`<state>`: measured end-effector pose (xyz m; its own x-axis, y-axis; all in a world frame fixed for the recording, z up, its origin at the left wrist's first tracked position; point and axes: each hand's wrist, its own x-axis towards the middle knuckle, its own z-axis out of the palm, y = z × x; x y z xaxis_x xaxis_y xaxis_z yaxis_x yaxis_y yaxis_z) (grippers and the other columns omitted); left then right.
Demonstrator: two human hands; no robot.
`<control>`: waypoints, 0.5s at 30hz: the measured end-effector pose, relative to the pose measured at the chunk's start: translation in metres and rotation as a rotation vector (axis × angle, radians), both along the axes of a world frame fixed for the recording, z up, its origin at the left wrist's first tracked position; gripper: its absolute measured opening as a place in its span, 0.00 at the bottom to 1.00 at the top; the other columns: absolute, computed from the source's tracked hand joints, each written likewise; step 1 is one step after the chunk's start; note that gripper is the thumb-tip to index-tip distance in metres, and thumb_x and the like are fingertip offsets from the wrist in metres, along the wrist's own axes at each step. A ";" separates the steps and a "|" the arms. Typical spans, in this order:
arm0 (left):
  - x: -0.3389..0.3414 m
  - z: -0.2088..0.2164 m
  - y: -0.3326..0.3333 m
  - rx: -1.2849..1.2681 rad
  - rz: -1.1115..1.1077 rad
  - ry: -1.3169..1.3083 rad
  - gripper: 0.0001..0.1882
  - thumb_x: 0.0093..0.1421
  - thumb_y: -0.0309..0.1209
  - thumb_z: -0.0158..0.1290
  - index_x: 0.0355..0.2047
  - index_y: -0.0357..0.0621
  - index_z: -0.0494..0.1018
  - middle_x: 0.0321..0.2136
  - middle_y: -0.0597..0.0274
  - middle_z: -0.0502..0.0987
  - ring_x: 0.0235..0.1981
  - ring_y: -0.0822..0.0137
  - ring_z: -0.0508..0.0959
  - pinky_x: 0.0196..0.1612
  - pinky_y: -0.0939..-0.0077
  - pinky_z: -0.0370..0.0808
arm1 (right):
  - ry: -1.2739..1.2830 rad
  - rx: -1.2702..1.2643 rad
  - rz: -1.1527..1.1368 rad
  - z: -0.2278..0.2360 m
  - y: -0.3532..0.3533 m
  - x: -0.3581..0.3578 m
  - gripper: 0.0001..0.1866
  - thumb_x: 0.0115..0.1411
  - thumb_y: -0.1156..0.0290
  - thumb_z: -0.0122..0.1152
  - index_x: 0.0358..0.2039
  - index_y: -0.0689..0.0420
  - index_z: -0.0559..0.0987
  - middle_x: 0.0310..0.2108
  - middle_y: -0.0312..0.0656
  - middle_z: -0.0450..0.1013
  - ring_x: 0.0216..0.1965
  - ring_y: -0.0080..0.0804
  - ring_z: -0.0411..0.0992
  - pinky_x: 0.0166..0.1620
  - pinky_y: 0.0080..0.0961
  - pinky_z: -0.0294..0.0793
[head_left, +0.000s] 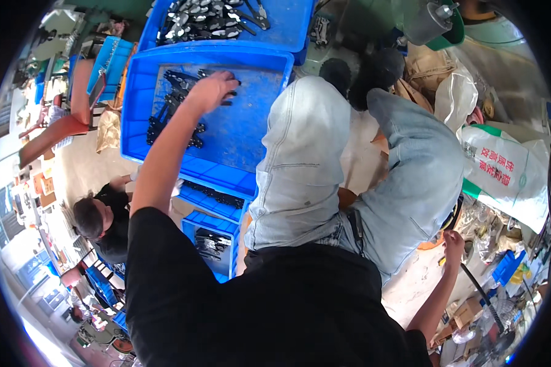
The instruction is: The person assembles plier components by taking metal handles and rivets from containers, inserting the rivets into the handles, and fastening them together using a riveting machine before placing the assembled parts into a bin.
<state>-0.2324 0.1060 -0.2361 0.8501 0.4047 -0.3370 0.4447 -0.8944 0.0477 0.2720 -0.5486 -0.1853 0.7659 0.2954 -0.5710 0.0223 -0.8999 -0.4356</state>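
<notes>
My left hand point(212, 93) reaches over a blue plastic bin point(257, 56) in front of me on the left. Its fingers are bent and apart, with dark patches at their tips, and I see nothing clearly gripped. Beside and beneath the hand, several black metal parts point(176, 92) lie along the bin's left side. My right hand point(453, 246) is at the far right, beyond my thigh, with its fingers curled closed. Whatever it may hold is hidden. A dark rod point(480, 293) slants away close to that hand.
Behind, another blue bin point(288, 21) holds black and silvery parts point(211, 18). Lower blue crates point(211, 220) sit beside my leg. At the left is a person in black point(107, 220). A white printed sack point(508, 171) and clutter lie on the right; a grey motor-like cylinder point(427, 24) stands ahead.
</notes>
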 end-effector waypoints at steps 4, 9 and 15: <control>0.003 0.051 -0.044 -0.111 0.378 -0.722 0.10 0.61 0.28 0.54 0.41 0.39 0.71 0.45 0.50 0.75 0.44 0.49 0.77 0.48 0.64 0.74 | -0.051 0.101 0.069 -0.011 -0.002 0.001 0.09 0.58 0.70 0.59 0.34 0.62 0.79 0.29 0.36 0.76 0.31 0.21 0.72 0.34 0.19 0.69; -0.007 0.107 -0.096 -0.833 0.937 -1.534 0.07 0.69 0.32 0.44 0.44 0.44 0.65 0.50 0.50 0.72 0.54 0.59 0.73 0.48 0.62 0.78 | -0.093 0.153 0.060 -0.020 0.004 0.003 0.08 0.57 0.71 0.59 0.34 0.62 0.79 0.28 0.36 0.75 0.29 0.20 0.71 0.31 0.18 0.69; 0.013 0.144 -0.149 -1.190 0.695 -1.812 0.29 0.66 0.39 0.49 0.60 0.39 0.53 0.58 0.43 0.63 0.61 0.45 0.64 0.53 0.51 0.76 | -0.040 0.284 0.119 -0.035 0.015 0.006 0.05 0.59 0.74 0.58 0.33 0.62 0.77 0.26 0.31 0.73 0.26 0.16 0.68 0.29 0.15 0.65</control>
<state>-0.2195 -0.0427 -0.0924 0.3080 0.9418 0.1347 -0.5355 0.0546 0.8428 0.2776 -0.5338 -0.2204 0.7371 0.5273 -0.4227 0.1423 -0.7325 -0.6657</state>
